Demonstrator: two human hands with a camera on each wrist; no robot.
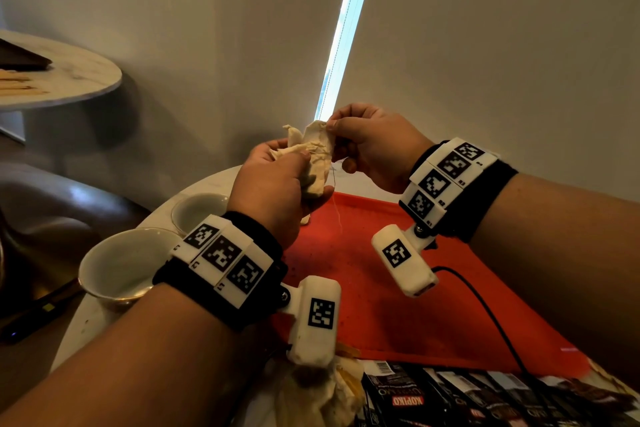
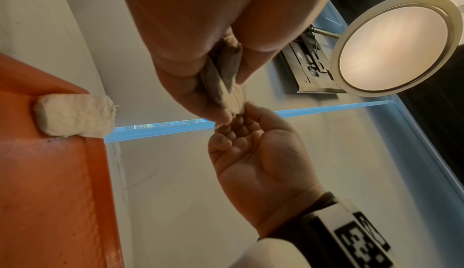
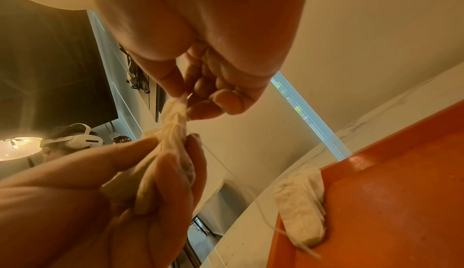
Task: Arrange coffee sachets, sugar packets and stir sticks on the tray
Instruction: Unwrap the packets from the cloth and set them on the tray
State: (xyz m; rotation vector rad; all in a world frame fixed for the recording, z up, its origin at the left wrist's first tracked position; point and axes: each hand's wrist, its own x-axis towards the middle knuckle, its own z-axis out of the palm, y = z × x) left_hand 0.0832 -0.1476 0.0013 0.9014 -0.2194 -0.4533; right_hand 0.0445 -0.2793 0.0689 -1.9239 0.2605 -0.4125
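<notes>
Both hands are raised over the orange tray (image 1: 433, 305) — the left hand (image 1: 273, 187) grips a crumpled pale packet (image 1: 317, 156), the right hand (image 1: 374, 146) pinches its top. Dark sachets (image 1: 408, 399) reading "KOPIKO" lie on the desk beside the tray's near edge.

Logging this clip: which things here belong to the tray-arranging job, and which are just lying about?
Job:
orange tray
coffee sachets
white packet held by both hands
white packet on the tray corner
stir sticks

Lying about:
two cups
black cable
</notes>
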